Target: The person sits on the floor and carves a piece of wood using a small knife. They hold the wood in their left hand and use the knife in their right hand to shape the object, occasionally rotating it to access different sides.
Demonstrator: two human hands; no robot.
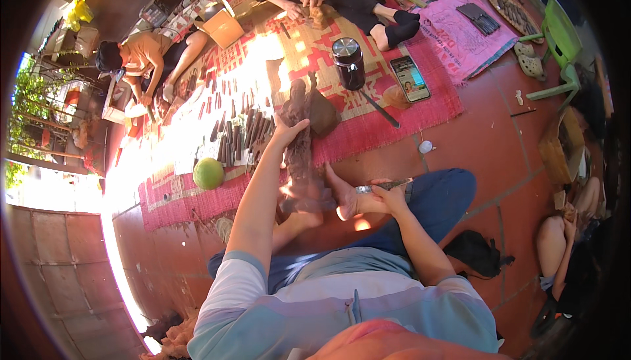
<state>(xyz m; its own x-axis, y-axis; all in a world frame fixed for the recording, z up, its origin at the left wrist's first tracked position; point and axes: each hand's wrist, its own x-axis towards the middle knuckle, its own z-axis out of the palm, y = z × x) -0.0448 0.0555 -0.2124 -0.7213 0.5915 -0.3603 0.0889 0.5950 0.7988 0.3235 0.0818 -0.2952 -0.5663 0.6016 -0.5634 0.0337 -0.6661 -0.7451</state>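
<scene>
1. The wood carving is showing a dark brown, matte colour, with a lumpy, grooved surface running along its whole length
2. It is stretching away from the person as a long, uneven piece, its far end narrowing to a rough, knotty shape and its near end broadening between the feet
3. Sunlight is catching a few pale patches low on it, while the finer cut detail is blurring too much to read
4. It is sitting in front of the person, its near part beside the bare foot and its far part reaching over the red mat
5. The left hand is gripping its upper part, the thumb stretching across the wood and the other fingers bending mostly out of sight
6. The right hand is curling closed around a flat strip over the shin, well apart from the carving; what kind of tool this is, one cannot tell
7. A brown block is resting just right of the carving, and dark-handled tools are lying in rows to its left
</scene>
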